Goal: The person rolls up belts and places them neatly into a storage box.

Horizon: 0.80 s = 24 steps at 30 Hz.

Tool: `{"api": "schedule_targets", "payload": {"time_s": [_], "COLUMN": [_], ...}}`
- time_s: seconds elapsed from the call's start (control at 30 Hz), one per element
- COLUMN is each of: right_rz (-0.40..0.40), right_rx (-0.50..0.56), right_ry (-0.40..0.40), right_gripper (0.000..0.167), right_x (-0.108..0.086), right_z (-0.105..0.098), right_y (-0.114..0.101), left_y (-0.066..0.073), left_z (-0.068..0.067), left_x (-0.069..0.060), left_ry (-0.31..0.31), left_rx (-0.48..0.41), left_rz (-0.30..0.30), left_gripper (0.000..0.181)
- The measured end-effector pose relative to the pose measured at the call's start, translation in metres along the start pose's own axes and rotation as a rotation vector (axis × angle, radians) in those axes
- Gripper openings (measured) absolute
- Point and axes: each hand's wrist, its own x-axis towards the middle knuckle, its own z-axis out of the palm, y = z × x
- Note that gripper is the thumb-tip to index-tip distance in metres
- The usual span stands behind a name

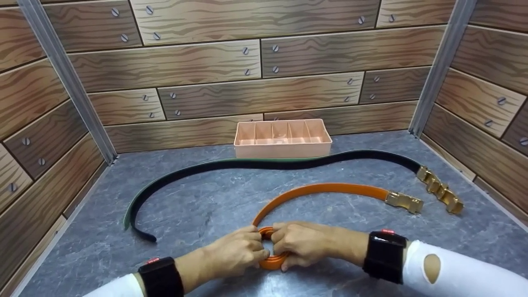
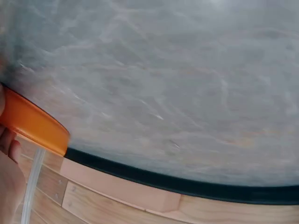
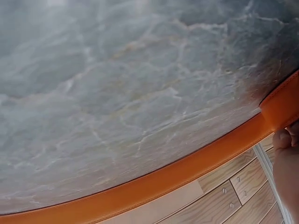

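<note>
Orange belt: on the table, partly coiled; the stretch to the buckle seems left to wind.
Left hand: fingers gripping the coil's left side.
Right hand: fingers gripping its right.
Dark belt: uncoiled, behind.
Tray: farther back.

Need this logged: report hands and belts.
Left hand and right hand gripping flat orange leather-look belt, partly coiled. Gold metal buckle outside coil. Long black-and-green belt beyond, not blocking.
</note>
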Motion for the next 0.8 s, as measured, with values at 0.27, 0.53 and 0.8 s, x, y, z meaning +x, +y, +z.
{"api": "schedule_targets", "payload": {"time_s": [0.27, 0.53, 0.8], "right_rz": [0.044, 0.021, 0.068], "right_rx": [-0.089, 0.028, -0.072], "right_ry": [0.029, 0.015, 0.018], "right_gripper": [0.025, 0.026, 0.022], "right_x": [0.0, -0.002, -0.004], "right_z": [0.003, 0.0, 0.002], "right_y": [-0.01, -0.004, -0.015], "left_y": [0.012, -0.005, 0.004], "left_z": [0.001, -0.002, -0.002], "left_x": [0.007, 0.002, 0.011], "left_ry": [0.003, -0.106, -0.103], "left_rx": [0.017, -0.094, -0.056], "left_rz": [-0.105, -0.07, -0.071], "left_gripper": [0.021, 0.022, 0.02]}}
